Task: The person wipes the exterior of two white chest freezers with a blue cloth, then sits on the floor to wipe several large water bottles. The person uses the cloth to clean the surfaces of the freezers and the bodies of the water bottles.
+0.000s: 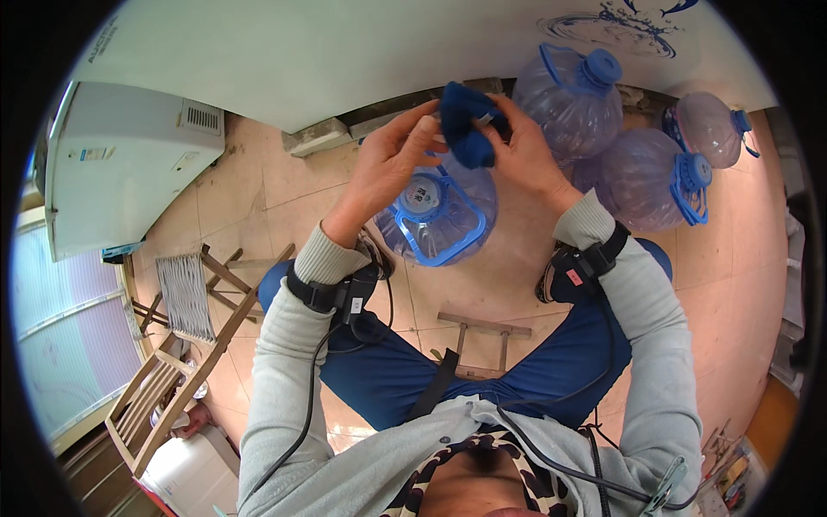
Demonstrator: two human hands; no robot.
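A folded dark blue cloth (466, 126) is held up above a large clear plastic water jug (468, 213) with a blue handle and a capped top. My right hand (526, 152) grips the cloth from its right side, thumb over a small pale tag. On the cloth's left, my left hand (394, 161) has its fingertips at the edge, thumb raised and fingers apart; whether they pinch the cloth is hard to tell. The jug stands upright on the tiled floor between the feet.
Several more jugs are at the right: one upright by the white appliance (323, 58), a tilted one (636, 181) and a smaller one (711, 129). A wooden folding chair (194, 388) stands left, near a white cabinet (136, 155). Cables hang along both arms.
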